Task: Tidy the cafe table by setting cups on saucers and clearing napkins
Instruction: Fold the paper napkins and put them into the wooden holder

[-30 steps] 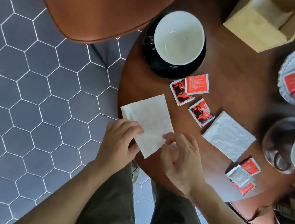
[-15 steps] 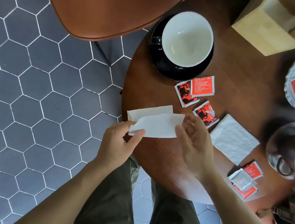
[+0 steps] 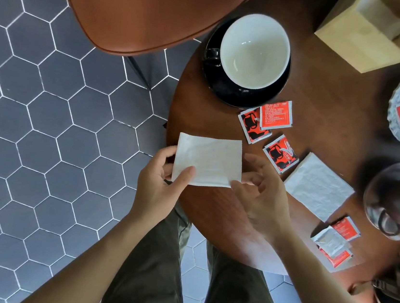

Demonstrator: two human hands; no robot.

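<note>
Both hands are holding one folded white napkin [image 3: 208, 160] just above the near edge of the round wooden table [image 3: 324, 111]: the left hand [image 3: 157, 186] is pinching its left end between thumb and fingers, while the right hand [image 3: 261, 199] is supporting the right end with loosely curled fingers. Judging by this, the napkin-clearing step is under way, and the next move is likely calling for carrying it to the wooden napkin holder [image 3: 374, 34] at one o'clock (or stacking it with the other). Counting: two napkins, the second napkin [image 3: 317, 188] lying flat at three o'clock; one white cup [image 3: 255, 51] sitting on its black saucer [image 3: 241, 93] at twelve; a second cup [image 3: 399, 201], partly cropped, at three; three red sugar sachets [image 3: 265, 121] mid-table, about three more sachets [image 3: 337, 238] at four.
</note>
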